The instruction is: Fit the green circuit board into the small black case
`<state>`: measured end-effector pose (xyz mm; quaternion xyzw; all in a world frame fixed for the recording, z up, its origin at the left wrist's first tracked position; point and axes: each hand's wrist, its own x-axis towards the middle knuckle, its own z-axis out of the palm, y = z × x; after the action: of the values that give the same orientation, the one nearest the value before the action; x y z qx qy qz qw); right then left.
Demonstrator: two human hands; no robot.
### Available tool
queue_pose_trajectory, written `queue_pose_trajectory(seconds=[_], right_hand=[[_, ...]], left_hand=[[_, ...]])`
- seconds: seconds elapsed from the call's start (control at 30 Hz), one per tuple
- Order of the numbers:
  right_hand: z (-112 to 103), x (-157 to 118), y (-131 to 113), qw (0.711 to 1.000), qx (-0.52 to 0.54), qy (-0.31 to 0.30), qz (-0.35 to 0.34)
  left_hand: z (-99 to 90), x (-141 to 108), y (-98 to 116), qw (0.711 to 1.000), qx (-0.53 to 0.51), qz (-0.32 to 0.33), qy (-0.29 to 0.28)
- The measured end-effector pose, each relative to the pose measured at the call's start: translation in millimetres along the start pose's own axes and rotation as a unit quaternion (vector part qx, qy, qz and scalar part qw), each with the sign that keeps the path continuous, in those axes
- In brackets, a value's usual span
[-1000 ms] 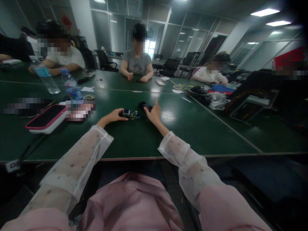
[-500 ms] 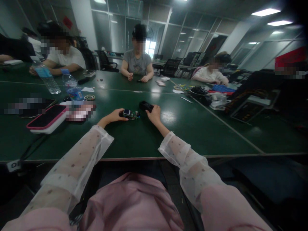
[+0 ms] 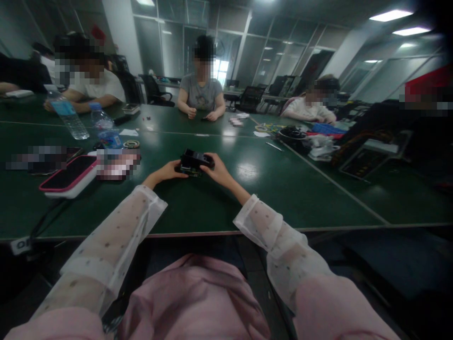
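Note:
My left hand point(image 3: 169, 171) grips the left end of a circuit board point(image 3: 193, 174) just above the green table point(image 3: 198, 208). Only the board's lower edge shows, with small green and bright parts. My right hand point(image 3: 216, 167) is closed on a black plastic cover point(image 3: 196, 158), holding it by its right end. The cover lies over the board and hides most of it; whether the two are joined I cannot tell.
To the left lie a pink-rimmed phone point(image 3: 71, 174) on a white block and a roll of tape point(image 3: 131, 144). Two plastic bottles point(image 3: 71, 118) stand behind. A pen point(image 3: 274, 147) and a pile of cables and bags point(image 3: 320, 146) are at right. A co-worker point(image 3: 201, 89) sits opposite.
My right hand has moved left with the black cover, bringing it from beside the circuit board to over it. The board's small screen is now hidden. My left hand has stayed nearly still.

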<state>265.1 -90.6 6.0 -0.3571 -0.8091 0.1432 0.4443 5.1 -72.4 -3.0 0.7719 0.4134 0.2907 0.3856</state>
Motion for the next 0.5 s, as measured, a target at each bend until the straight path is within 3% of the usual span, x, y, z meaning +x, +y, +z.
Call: queue_pose_trajectory(seconds=[0.37, 0.5], right_hand=[[-0.1, -0.9, 7.7, 1.0, -0.007, -0.022, -0.017], [2.7, -3.1, 12.0, 0.996, -0.033, -0.074, -0.043]], left_hand=[[2.0, 1.3, -2.4, 0.999, -0.032, -0.016, 0.009], [1.3, -0.3, 1.3, 1.0, 0.011, -0.007, 0.024]])
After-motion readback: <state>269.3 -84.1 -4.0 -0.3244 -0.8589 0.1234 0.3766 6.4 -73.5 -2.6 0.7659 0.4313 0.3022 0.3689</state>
